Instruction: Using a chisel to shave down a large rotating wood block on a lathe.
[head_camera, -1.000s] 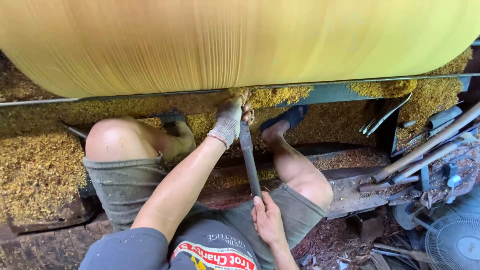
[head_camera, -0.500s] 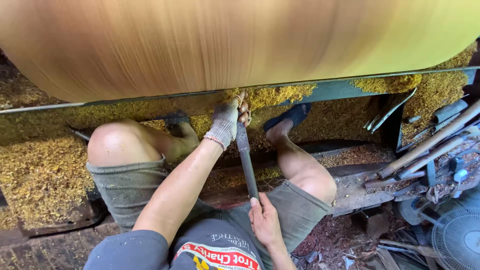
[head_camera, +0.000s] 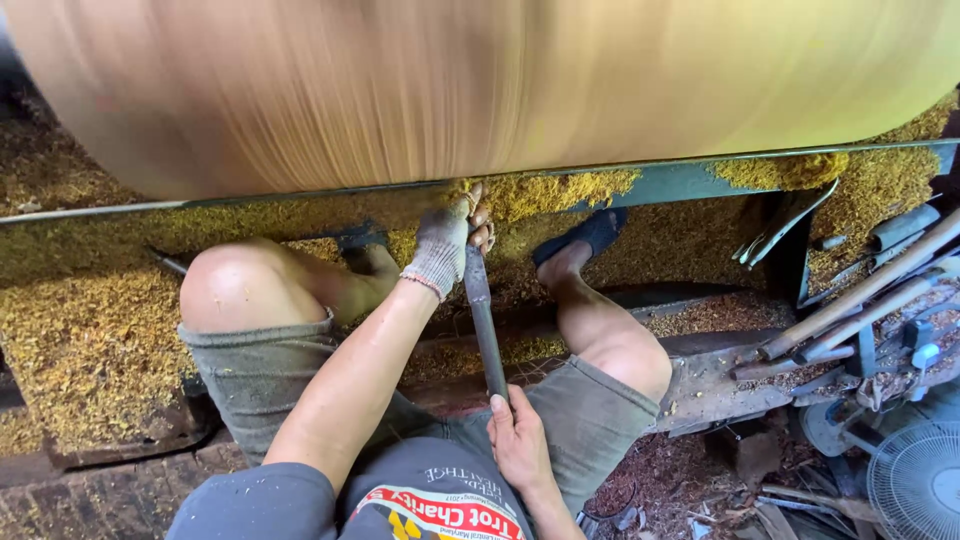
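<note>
A huge pale-yellow wooden cylinder (head_camera: 480, 90) spins across the top of the view, its surface blurred. My left hand (head_camera: 447, 240), in a dirty grey glove, grips the front end of a long dark steel turning tool (head_camera: 483, 315) against the metal tool rest (head_camera: 640, 180) under the wood. My bare right hand (head_camera: 518, 440) holds the tool's rear end close to my body. My bare knees and dark shoes sit on either side of the tool.
Yellow wood shavings (head_camera: 90, 340) cover the floor and the rest. Several long metal tools (head_camera: 850, 310) lie on a bench at the right. A fan (head_camera: 915, 480) stands at the bottom right corner.
The view has tilted slightly, so the cylinder fills more of the frame. Both hands keep their grip on the tool in about the same place.
</note>
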